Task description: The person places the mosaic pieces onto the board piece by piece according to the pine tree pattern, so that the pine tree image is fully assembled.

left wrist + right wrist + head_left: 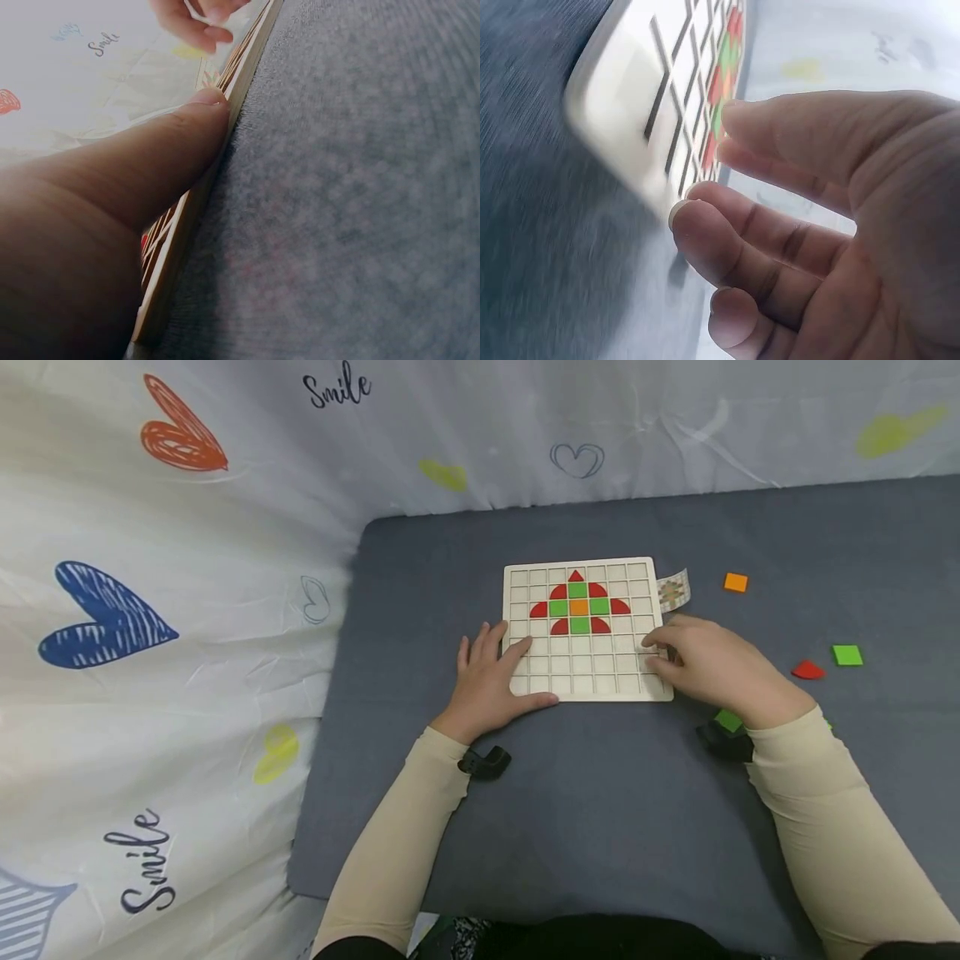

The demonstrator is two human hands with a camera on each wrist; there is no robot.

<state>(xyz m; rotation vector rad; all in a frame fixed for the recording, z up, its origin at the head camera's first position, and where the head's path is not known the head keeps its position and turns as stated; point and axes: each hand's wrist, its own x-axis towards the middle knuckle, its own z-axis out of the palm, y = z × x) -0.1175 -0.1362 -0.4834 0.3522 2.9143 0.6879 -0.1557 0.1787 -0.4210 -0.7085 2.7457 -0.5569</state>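
Note:
A pale wooden grid board lies on the grey table. Red, green and orange pieces fill cells in its upper middle, with an orange square at the centre and a red triangle on top. My left hand rests at the board's lower left corner, fingers spread, its thumb along the near edge. Over the right edge is my right hand, fingers loosely bent. The right wrist view shows a gap between its thumb and fingers, with nothing held.
A small patterned card pokes out beside the board's upper right edge. Loose on the table to the right are an orange square, a red piece and a green square. Another green piece shows by the right wrist.

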